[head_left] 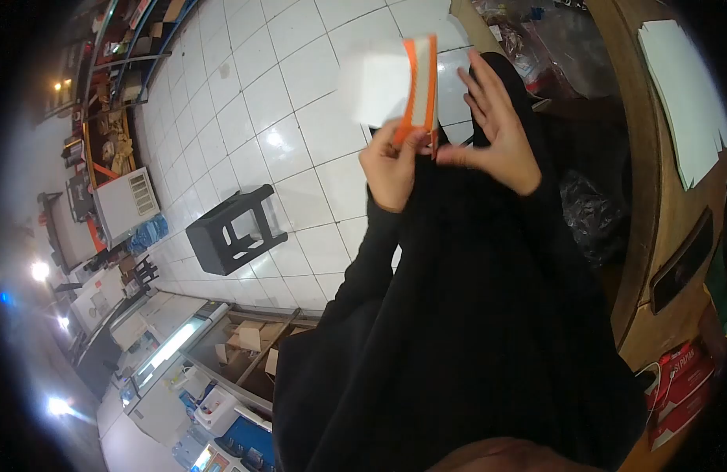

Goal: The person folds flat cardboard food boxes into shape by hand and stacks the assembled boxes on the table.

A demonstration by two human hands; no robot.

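Observation:
My left hand (389, 169) is closed on the lower end of an orange and off-white folded piece (421, 82), which looks like thin card or paper and stands upright. To its left, a white sheet-like part (379, 86) is smeared by motion; I cannot tell whether it is joined to the orange piece. Just right of it, my right hand (505, 138) is open, fingers spread and pointing up. Its thumb reaches toward the lower end of the orange piece; whether it touches is unclear.
A black plastic stool (231, 228) lies on the white tiled floor (300, 86). On the right, a wooden table (643, 259) holds a stack of white paper (682, 102) and a dark phone (682, 259). Red boxes (678, 393) stand lower right; a black plastic bag (592, 212) lies below the table.

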